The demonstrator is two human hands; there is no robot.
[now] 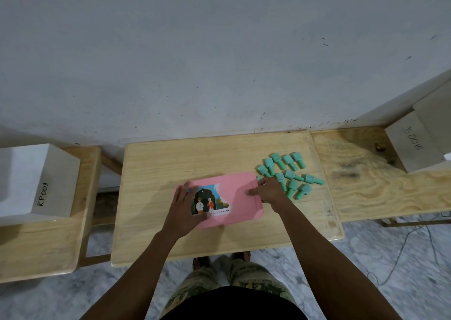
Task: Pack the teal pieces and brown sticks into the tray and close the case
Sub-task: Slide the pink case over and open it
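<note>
Steadiness should count in opening the pink case [241, 209]: left hand [185, 209] presses flat on its lid, right hand [271, 192] curls fingers round its right edge, teal pieces [289, 174] loose just right of it.

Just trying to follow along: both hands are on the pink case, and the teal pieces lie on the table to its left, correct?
Not quite: the head view shows the teal pieces on the table to the right of the pink case, beside the right hand. Both it and the left hand are on the case.
</note>
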